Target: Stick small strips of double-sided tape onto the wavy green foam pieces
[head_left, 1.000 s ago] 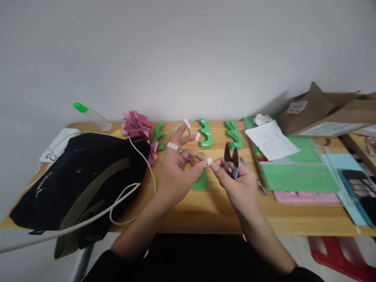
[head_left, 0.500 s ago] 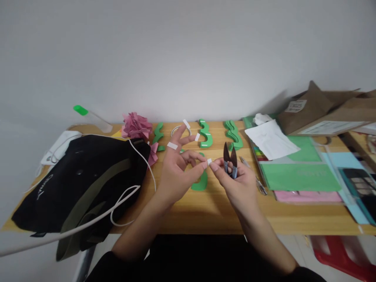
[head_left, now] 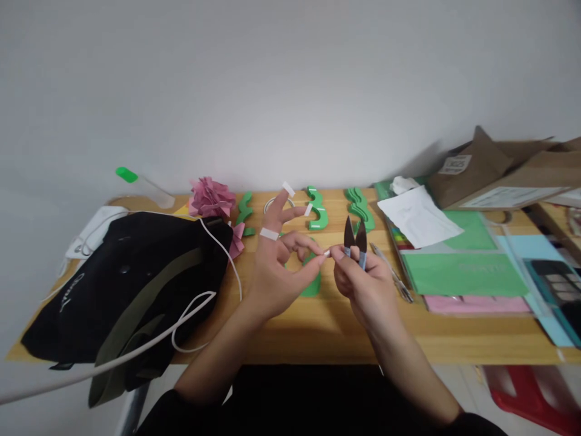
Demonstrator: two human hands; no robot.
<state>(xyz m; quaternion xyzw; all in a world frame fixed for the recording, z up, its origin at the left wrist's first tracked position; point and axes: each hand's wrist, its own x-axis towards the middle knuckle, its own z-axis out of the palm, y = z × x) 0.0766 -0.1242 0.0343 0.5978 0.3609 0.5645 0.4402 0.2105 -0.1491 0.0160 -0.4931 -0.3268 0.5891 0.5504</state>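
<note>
My left hand [head_left: 281, 266] pinches a small piece of white tape [head_left: 327, 254] between thumb and index finger. More white strips [head_left: 269, 234] stick to its hand and raised fingertips. Close by, my right hand [head_left: 365, 275] has its thumb and index finger at the other side of the tape piece. Small scissors [head_left: 355, 239] are held in that same right hand, blades up and apart. Under the left hand lies a green rounded piece [head_left: 312, 284], partly hidden. Behind the hands are green wavy pieces [head_left: 318, 209], with a white tape roll [head_left: 272, 204] partly covered by the fingers.
At left, a black bag [head_left: 136, 284] lies with a white cable [head_left: 149, 348] across it. Pink paper flowers [head_left: 212, 197] are behind. On the right are metal tweezers [head_left: 393, 272], a white paper [head_left: 420, 217], green packets [head_left: 463, 274] and a brown paper bag [head_left: 508, 169].
The tape piece has turned from flat to nearly edge-on between my fingertips. My right thumb has shifted slightly, and the scissors have moved down a little with the hand.
</note>
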